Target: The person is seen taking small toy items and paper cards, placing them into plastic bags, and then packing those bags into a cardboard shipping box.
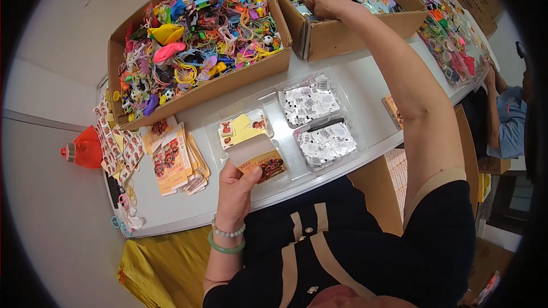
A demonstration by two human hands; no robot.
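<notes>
Carton (pixel 258 158) open-mouthed in my left grip (pixel 237 185), packets far up-right.
My right hand (pixel 321 3) was buried in the packet box (pixel 342 28), grip state hidden; the carton's mouth faced away from me across the counter (pixel 365 97).

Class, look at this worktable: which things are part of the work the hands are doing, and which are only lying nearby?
In use: small open box in left hand; cardboard box of packets under right hand.

Lying about: box of colourful toys, flat yellow cartons, red bottle.

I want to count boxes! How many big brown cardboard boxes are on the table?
2. One cardboard box full of colourful toys sits at the back left; the other cardboard box, holding small packets, is to its right, with the right hand inside.
</notes>
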